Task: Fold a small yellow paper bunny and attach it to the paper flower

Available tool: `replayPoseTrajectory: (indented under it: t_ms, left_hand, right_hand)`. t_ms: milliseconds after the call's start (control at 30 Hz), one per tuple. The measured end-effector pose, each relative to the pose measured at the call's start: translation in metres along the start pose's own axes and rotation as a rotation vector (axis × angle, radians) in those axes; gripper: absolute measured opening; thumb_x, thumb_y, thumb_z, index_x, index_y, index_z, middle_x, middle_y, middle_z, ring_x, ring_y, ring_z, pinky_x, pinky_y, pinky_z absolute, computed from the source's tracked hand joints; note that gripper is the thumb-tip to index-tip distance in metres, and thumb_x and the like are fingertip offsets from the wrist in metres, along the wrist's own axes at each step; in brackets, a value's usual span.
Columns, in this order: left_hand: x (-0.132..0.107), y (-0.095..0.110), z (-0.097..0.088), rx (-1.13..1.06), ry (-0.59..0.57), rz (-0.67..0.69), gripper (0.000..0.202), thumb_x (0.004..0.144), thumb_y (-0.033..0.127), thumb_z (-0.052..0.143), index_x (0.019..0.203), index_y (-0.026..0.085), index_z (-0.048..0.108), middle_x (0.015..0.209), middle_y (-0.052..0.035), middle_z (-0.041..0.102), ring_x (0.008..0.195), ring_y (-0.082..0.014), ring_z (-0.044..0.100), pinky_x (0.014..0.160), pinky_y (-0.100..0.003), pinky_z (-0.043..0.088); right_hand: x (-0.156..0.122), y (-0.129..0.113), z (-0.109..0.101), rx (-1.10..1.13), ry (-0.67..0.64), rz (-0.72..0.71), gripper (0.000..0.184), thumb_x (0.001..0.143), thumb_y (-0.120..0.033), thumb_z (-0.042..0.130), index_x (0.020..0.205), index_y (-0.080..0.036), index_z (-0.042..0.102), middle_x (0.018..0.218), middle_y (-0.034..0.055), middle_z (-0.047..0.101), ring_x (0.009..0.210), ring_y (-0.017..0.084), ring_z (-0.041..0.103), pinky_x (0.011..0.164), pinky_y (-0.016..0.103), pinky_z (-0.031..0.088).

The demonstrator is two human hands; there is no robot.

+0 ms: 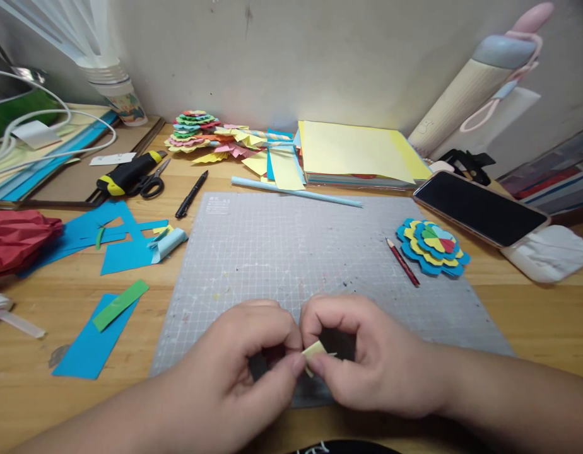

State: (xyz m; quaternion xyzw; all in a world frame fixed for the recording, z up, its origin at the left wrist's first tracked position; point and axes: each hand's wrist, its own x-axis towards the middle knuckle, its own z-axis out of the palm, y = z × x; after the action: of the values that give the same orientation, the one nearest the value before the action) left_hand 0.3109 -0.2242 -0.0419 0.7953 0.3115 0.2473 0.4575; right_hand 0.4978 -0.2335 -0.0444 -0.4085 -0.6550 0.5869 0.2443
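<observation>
My left hand [258,359] and my right hand [362,353] meet over the near edge of a grey cutting mat [291,252]. Between their thumbs and fingertips they pinch a small folded strip of pale yellow paper [315,349]. Both hands are closed on it, and part of the strip is hidden by the fingers. Beyond my right hand lies a layered paper flower [433,247] in blue and yellow, with a multicoloured centre. A short dark red pencil [403,263] rests on the mat beside the flower.
A rolled light-blue paper stick [296,192] lies along the mat's far edge, before a yellow paper stack [358,151]. At left are blue paper pieces [90,340], a pen [192,194], scissors [152,183] and a black-yellow cutter [128,173]. A phone [481,208] leans at right.
</observation>
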Motion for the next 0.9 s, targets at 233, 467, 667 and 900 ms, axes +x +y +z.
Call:
replayPoseTrajectory:
  t_ms: [233, 467, 667, 900]
  left_hand:
    - [0.001, -0.005, 0.002, -0.104, 0.084, -0.054, 0.02, 0.078, 0.013, 0.051, 0.059, 0.018, 0.047, 0.054, 0.0056, 0.046, 0.051, -0.0069, 0.043, 0.048, -0.017, 0.037]
    - [0.002, -0.006, 0.004, -0.143, 0.016, -0.163, 0.028, 0.085, 0.025, 0.048, 0.058, 0.018, 0.046, 0.054, 0.0042, 0.043, 0.053, -0.009, 0.04, 0.048, -0.019, 0.036]
    - [0.005, -0.006, 0.001, -0.256, 0.105, -0.145, 0.024, 0.083, 0.02, 0.048, 0.06, 0.018, 0.05, 0.054, 0.0044, 0.05, 0.05, -0.008, 0.042, 0.046, -0.017, 0.037]
    - [0.005, -0.007, 0.001, -0.26, 0.079, -0.146, 0.024, 0.083, 0.021, 0.048, 0.06, 0.018, 0.05, 0.056, 0.0036, 0.054, 0.052, -0.0083, 0.045, 0.047, -0.017, 0.038]
  right_hand:
    - [0.004, 0.002, -0.004, 0.149, 0.073, 0.057, 0.014, 0.078, -0.025, 0.061, 0.069, -0.017, 0.052, 0.063, -0.0043, 0.049, 0.06, 0.009, 0.041, 0.056, 0.022, 0.038]
    - [0.006, 0.004, -0.005, 0.239, 0.063, 0.065, 0.021, 0.077, -0.031, 0.069, 0.071, -0.017, 0.055, 0.065, -0.0039, 0.051, 0.062, 0.009, 0.043, 0.057, 0.022, 0.039]
    - [0.006, 0.016, -0.004, 0.493, 0.073, -0.031, 0.027, 0.09, -0.04, 0.058, 0.08, -0.015, 0.059, 0.07, -0.0002, 0.058, 0.068, 0.011, 0.053, 0.066, 0.026, 0.044]
    - [0.006, 0.017, -0.004, 0.55, 0.074, 0.007, 0.024, 0.089, -0.035, 0.06, 0.077, -0.015, 0.059, 0.068, -0.0011, 0.057, 0.067, 0.011, 0.052, 0.066, 0.025, 0.042]
